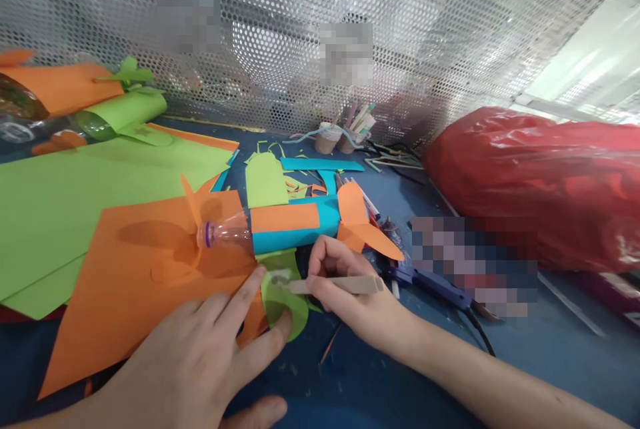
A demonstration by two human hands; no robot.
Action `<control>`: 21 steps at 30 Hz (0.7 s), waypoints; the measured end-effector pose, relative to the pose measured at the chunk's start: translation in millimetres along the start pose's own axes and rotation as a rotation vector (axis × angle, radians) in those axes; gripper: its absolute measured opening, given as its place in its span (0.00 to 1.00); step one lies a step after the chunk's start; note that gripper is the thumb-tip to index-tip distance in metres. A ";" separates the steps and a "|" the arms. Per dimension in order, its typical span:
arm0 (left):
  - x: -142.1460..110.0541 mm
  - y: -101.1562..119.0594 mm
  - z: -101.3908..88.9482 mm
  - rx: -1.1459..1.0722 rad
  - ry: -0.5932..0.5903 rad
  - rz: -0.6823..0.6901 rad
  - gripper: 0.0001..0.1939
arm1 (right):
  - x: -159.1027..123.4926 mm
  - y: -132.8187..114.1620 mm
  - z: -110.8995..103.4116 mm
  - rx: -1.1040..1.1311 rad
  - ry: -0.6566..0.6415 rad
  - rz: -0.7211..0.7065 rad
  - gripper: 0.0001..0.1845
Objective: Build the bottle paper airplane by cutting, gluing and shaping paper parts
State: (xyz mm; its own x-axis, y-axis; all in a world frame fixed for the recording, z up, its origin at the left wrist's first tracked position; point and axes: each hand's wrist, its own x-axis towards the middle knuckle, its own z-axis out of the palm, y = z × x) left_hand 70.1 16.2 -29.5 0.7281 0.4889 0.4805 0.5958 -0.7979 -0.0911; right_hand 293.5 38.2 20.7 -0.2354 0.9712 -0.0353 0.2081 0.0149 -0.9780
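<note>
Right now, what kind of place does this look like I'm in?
Probably a craft workspace: there's a blue table with orange paper, a bottle wrapped in blue paper, and what looks like a glue gun.

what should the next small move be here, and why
I'd probably make one short stroke with the marker on the green cutout. The right hand already holds it with its tip at the paper, and the left hand has fingers spread at the cutout's edge, seemingly steadying it.
</note>
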 end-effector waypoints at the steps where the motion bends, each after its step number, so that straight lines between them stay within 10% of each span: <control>1: 0.3 -0.4 -0.4 -0.002 -0.003 0.002 0.25 | -0.2 -0.2 -0.2 -0.006 -0.003 0.000 0.08; 21: 1.2 -2.1 -1.5 -0.001 -0.037 0.018 0.25 | 0.5 0.2 -0.4 -0.098 -0.008 0.030 0.11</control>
State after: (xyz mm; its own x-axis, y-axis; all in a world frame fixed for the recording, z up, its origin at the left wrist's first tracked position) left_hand 69.2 18.0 -27.4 0.7507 0.4876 0.4458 0.5826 -0.8068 -0.0985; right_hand 293.8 38.8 20.5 -0.2347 0.9698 -0.0662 0.3067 0.0093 -0.9518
